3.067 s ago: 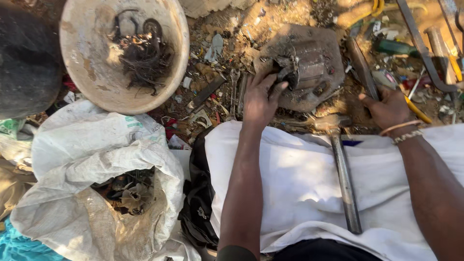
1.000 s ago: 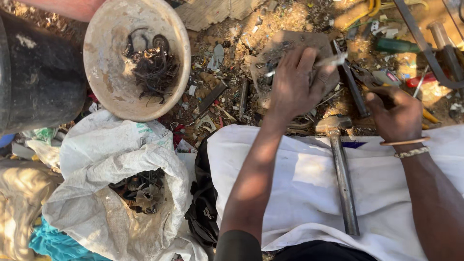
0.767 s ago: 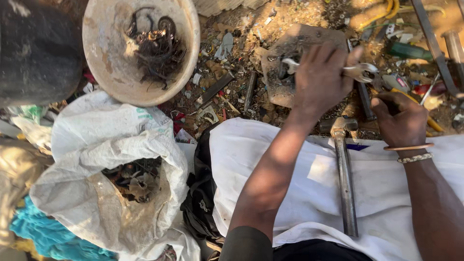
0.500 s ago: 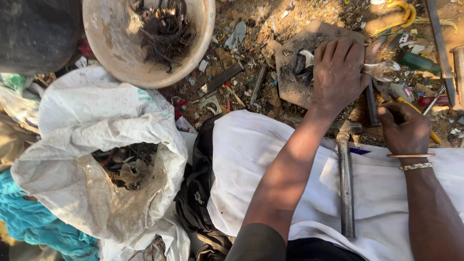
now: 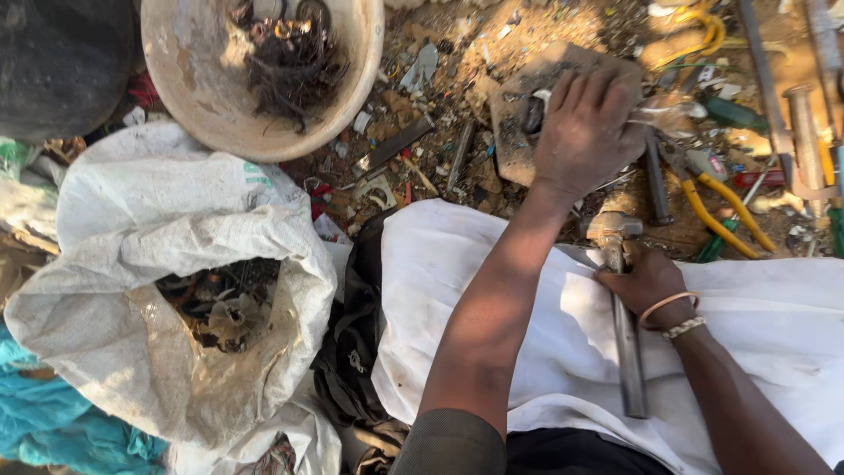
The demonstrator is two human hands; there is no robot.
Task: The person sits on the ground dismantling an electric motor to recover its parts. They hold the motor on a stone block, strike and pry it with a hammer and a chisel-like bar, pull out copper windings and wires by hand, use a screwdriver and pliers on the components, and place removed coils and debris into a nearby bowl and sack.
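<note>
My left hand (image 5: 585, 132) reaches forward and rests on a flat, dirty metal block (image 5: 519, 105) on the ground. Its fingers are closed over a small shiny metal part (image 5: 655, 114) that sticks out to the right. My right hand (image 5: 646, 281) lies on the white cloth (image 5: 492, 290) over my lap. It grips the steel handle of a hammer (image 5: 626, 352) just below the head (image 5: 611, 227). The handle runs down across the cloth towards me.
A worn round bowl (image 5: 193, 97) of tangled dark wire sits far left, beside a black container (image 5: 61, 62). An open white sack (image 5: 132, 237) of scrap stands at left. Yellow-handled pliers (image 5: 721, 215), metal rods (image 5: 804, 114) and small debris litter the ground at right.
My right hand left the tools on the ground and came back to grip the hammer on my lap. My left hand stayed on the metal block with the shiny part.
</note>
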